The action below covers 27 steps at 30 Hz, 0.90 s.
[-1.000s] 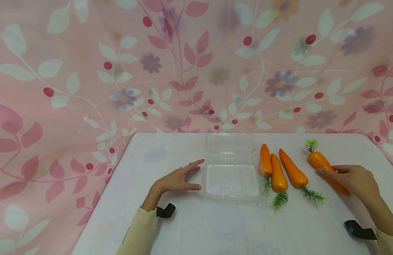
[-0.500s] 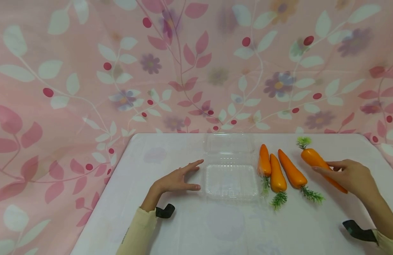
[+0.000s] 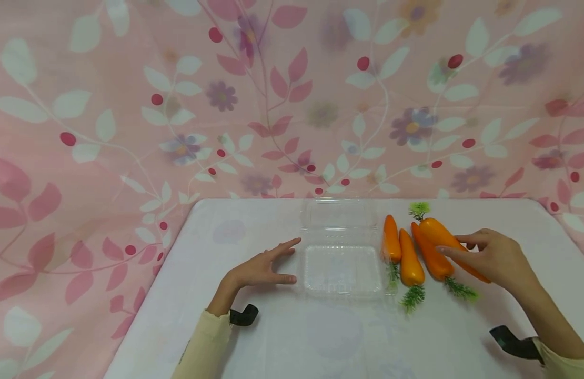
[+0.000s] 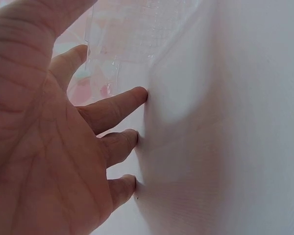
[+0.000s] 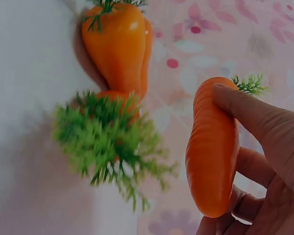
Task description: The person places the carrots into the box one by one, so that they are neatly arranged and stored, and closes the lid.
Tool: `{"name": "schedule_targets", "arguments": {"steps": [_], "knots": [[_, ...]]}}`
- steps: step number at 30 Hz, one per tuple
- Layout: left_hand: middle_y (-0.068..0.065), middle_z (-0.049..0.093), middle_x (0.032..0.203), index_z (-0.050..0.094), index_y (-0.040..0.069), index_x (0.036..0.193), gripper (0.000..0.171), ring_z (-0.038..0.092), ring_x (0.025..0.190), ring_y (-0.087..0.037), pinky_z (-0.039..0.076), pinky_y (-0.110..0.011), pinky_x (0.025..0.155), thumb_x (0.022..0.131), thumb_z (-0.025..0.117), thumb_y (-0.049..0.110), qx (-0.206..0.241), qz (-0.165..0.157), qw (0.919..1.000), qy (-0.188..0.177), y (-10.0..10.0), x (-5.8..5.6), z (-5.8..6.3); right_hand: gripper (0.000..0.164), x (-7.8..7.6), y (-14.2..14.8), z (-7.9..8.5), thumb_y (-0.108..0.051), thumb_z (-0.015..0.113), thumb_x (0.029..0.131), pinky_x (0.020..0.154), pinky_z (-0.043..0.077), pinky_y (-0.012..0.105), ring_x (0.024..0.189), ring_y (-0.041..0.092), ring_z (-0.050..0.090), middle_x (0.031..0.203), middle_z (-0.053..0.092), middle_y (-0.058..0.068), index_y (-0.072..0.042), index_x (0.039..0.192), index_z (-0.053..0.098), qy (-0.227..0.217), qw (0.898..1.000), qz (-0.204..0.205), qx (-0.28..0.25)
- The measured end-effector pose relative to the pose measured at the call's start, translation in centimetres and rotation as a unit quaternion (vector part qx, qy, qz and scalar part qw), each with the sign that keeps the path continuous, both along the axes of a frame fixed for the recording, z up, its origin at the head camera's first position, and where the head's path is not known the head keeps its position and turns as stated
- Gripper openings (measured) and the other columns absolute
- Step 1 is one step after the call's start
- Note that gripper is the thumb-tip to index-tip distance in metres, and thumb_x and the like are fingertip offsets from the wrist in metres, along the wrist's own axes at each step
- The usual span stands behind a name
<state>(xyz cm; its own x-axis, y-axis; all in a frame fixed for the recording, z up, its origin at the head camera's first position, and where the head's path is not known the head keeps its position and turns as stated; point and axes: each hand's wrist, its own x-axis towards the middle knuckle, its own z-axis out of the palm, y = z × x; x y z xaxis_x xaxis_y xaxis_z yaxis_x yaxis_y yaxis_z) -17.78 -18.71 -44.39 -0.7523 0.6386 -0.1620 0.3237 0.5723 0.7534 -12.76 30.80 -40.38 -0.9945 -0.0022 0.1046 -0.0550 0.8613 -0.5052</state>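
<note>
In the head view my right hand (image 3: 495, 259) holds an orange carrot (image 3: 436, 231) with green leaves at its far end, above the table. The right wrist view shows the thumb on one side of this carrot (image 5: 210, 147) and fingers on the other. Three more carrots lie side by side: the rightmost (image 3: 426, 258) partly behind the held one, a middle carrot (image 3: 411, 263), and the leftmost carrot (image 3: 390, 237). Left of them sits a clear plastic box (image 3: 341, 271), its lid (image 3: 339, 215) folded back. My left hand (image 3: 261, 268) is beside the box, fingers spread, gripping nothing; contact is unclear.
A white cloth covers the table (image 3: 330, 337), whose far edge meets a pink floral curtain (image 3: 268, 95). Black wrist mounts stick out from the left cuff (image 3: 244, 315) and the right cuff (image 3: 514, 343).
My right hand has carried its carrot leftward, and it now overlaps the rightmost carrot on the table in the head view. The left hand and the box keep their places.
</note>
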Motion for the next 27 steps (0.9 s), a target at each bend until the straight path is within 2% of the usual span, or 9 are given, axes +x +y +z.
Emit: {"name": "schedule_targets", "arguments": {"steps": [3, 5, 7, 16, 21, 27], "knots": [[-0.008, 0.042, 0.152, 0.022, 0.031, 0.158, 0.091, 0.013, 0.149, -0.029, 0.000, -0.066, 0.112, 0.086, 0.078, 0.035, -0.003, 0.002, 1.0000, 0.002, -0.1, 0.0, -0.1, 0.059, 0.1, -1.0, 0.2, -0.049, 0.079, 0.080, 0.045, 0.031, 0.029, 0.071, 0.022, 0.040, 0.086, 0.054, 0.007, 0.001, 0.112, 0.074, 0.005, 1.000, 0.012, -0.009], [-0.003, 0.043, 0.152, 0.022, 0.034, 0.158, 0.091, 0.014, 0.149, -0.025, 0.001, -0.065, 0.113, 0.085, 0.077, 0.041, -0.008, 0.001, 0.9999, 0.008, -0.4, -0.4, -0.9, 0.057, 0.1, -1.5, 0.3, -0.048, 0.080, 0.080, 0.045, 0.030, 0.028, 0.071, 0.022, 0.040, 0.086, 0.054, 0.006, -0.001, 0.111, 0.074, 0.007, 1.000, 0.018, -0.014], [0.002, 0.043, 0.151, 0.022, 0.037, 0.157, 0.091, 0.015, 0.148, -0.022, 0.004, -0.065, 0.113, 0.085, 0.076, 0.047, -0.014, -0.001, 0.9998, 0.012, -0.5, -0.4, -1.0, 0.057, 0.1, -2.0, 0.5, -0.049, 0.080, 0.080, 0.046, 0.030, 0.029, 0.072, 0.022, 0.041, 0.086, 0.055, 0.006, -0.001, 0.112, 0.074, 0.003, 1.000, 0.024, -0.018], [0.001, 0.043, 0.152, 0.021, 0.036, 0.158, 0.093, 0.013, 0.149, -0.024, 0.005, -0.063, 0.114, 0.084, 0.075, 0.052, -0.023, -0.004, 0.9997, 0.012, -0.4, -0.6, -0.8, 0.056, 0.0, -3.9, 0.8, -0.049, 0.080, 0.079, 0.048, 0.030, 0.028, 0.071, 0.022, 0.040, 0.084, 0.054, 0.004, -0.002, 0.110, 0.076, 0.003, 0.999, 0.045, -0.025], [0.000, 0.042, 0.152, 0.020, 0.036, 0.158, 0.093, 0.018, 0.148, -0.019, 0.004, -0.063, 0.114, 0.084, 0.075, 0.052, -0.019, -0.005, 0.9998, 0.009, -0.4, -0.5, -0.8, 0.057, -0.1, -4.9, 0.7, -0.047, 0.081, 0.079, 0.049, 0.030, 0.029, 0.071, 0.021, 0.040, 0.084, 0.054, 0.003, 0.000, 0.110, 0.075, -0.002, 0.998, 0.058, -0.038], [0.000, 0.042, 0.152, 0.020, 0.036, 0.158, 0.093, 0.014, 0.148, -0.020, 0.004, -0.063, 0.114, 0.084, 0.074, 0.051, -0.021, -0.005, 0.9997, 0.011, -0.4, -0.5, -0.7, 0.062, -0.4, -6.1, 1.0, -0.048, 0.082, 0.078, 0.052, 0.040, 0.028, 0.073, 0.021, 0.046, 0.087, 0.058, 0.004, 0.002, 0.113, 0.073, -0.015, 0.996, 0.066, -0.064]]}}
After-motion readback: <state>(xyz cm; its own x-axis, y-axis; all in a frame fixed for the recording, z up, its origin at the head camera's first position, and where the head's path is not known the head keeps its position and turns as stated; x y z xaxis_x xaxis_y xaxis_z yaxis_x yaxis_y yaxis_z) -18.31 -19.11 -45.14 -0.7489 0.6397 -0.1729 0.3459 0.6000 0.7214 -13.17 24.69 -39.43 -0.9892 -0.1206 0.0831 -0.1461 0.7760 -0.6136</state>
